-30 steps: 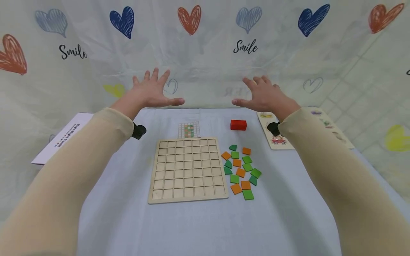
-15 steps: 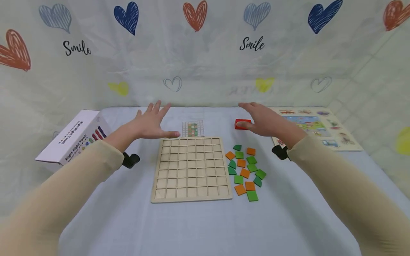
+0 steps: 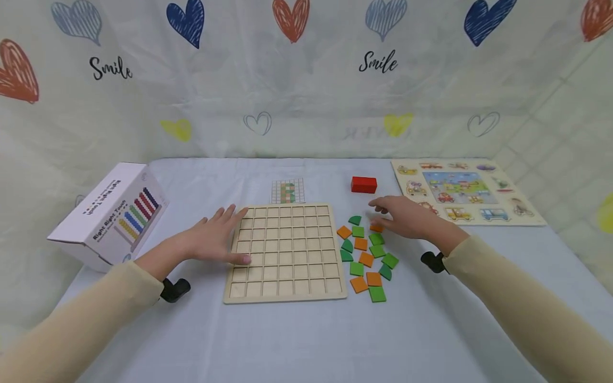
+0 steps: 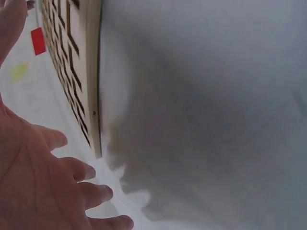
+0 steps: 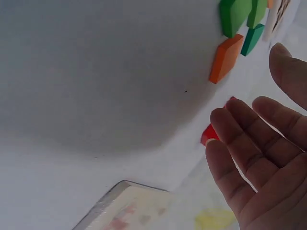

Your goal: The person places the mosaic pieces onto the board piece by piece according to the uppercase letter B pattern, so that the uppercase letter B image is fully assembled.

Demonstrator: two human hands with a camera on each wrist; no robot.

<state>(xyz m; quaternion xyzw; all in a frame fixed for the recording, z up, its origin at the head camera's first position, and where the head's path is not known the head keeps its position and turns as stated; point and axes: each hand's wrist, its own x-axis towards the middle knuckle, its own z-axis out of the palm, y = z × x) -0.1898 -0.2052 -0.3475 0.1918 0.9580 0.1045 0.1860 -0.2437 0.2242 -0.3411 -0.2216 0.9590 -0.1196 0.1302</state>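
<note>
The surface point(image 3: 268, 340) is covered with a pale cloth. At its left side a white box point(image 3: 102, 213) is set at an angle, its faces printed with "Right Right Touch" and, on one, a picture of slanting coloured bars. At the far right a picture board point(image 3: 460, 187) is laid flat, a central scene being bordered by small vehicles and other pictures. To its left, a red block point(image 3: 364, 184) is placed, not touching it. Behind, a whitish backdrop point(image 3: 316, 96) is hung, decorated with red, blue, yellow and outlined hearts point(image 3: 292, 20), and "Smile" is lettered twice.
</note>
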